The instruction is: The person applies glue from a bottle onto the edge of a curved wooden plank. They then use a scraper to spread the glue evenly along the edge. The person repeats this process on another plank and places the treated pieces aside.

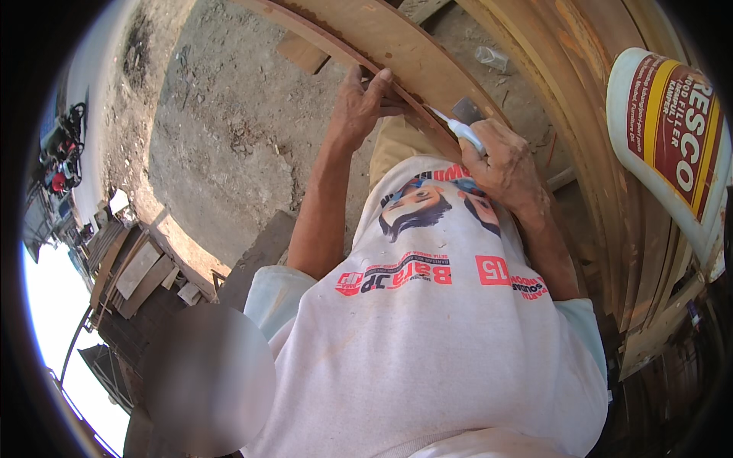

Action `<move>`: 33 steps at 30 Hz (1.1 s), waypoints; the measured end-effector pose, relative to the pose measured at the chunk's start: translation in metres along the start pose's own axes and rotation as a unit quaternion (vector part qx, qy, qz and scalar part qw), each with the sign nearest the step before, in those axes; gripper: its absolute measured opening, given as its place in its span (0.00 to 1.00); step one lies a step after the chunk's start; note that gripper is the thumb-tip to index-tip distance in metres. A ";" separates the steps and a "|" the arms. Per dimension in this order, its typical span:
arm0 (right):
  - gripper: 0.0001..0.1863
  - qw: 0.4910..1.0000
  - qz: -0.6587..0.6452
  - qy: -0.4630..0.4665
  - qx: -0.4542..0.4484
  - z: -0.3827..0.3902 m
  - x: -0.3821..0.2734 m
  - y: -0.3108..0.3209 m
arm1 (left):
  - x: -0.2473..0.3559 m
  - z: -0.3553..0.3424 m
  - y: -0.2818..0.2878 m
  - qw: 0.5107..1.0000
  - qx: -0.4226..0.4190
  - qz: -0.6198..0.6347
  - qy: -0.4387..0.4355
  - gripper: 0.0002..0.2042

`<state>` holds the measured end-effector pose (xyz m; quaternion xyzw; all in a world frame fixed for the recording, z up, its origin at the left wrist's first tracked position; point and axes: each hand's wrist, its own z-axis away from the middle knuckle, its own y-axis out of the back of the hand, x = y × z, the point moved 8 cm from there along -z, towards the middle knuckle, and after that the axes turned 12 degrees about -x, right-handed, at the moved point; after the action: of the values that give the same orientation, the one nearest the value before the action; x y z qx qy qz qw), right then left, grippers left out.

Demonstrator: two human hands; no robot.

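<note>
My left hand (pixel 359 107) has its fingers closed round the narrow reddish edge strip (pixel 321 34) of a long curved wooden board (pixel 405 53). My right hand (pixel 500 160) grips a white-handled tool (pixel 466 133) whose slim tip points up-left at that edge, to the right of my left fingers. A square grey metal blade (pixel 466 109) shows just above the right hand; whether it belongs to a second held tool I cannot tell. The board lies across my lap, above my white printed shirt and khaki-clad leg.
Curved wooden pieces (pixel 588 229) stack along the right, with a white filler container (pixel 664 145) at upper right. Dusty concrete (pixel 214 137) holds a wood offcut (pixel 301 49) and a clear plastic cup (pixel 491 59). Scrap boards (pixel 145 278) and motorbikes (pixel 61 153) by a road are at left.
</note>
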<state>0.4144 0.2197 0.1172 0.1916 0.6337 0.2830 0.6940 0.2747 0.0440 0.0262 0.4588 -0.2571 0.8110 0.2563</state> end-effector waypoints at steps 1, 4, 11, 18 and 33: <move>0.07 1.000 -0.003 0.000 -0.001 0.000 0.000 0.000 | 0.000 0.001 0.000 1.000 0.002 0.002 0.000 0.26; 0.08 1.000 -0.002 0.003 -0.001 0.000 -0.001 0.001 | 0.002 0.000 -0.001 1.000 0.000 0.008 0.005 0.26; 0.08 1.000 0.001 0.006 0.003 0.000 -0.001 0.000 | -0.001 0.000 0.000 1.000 -0.002 0.013 -0.001 0.24; 0.07 1.000 -0.012 0.002 0.021 0.003 -0.001 0.004 | 0.001 0.001 -0.001 1.000 0.004 0.012 0.007 0.24; 0.17 0.977 -0.012 0.084 0.194 -0.006 -0.019 0.062 | 0.004 0.006 -0.004 0.999 0.013 0.002 0.042 0.26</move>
<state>0.3982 0.2548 0.1703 0.2907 0.7348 0.1611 0.5912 0.2791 0.0439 0.0334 0.4274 -0.2361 0.8334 0.2591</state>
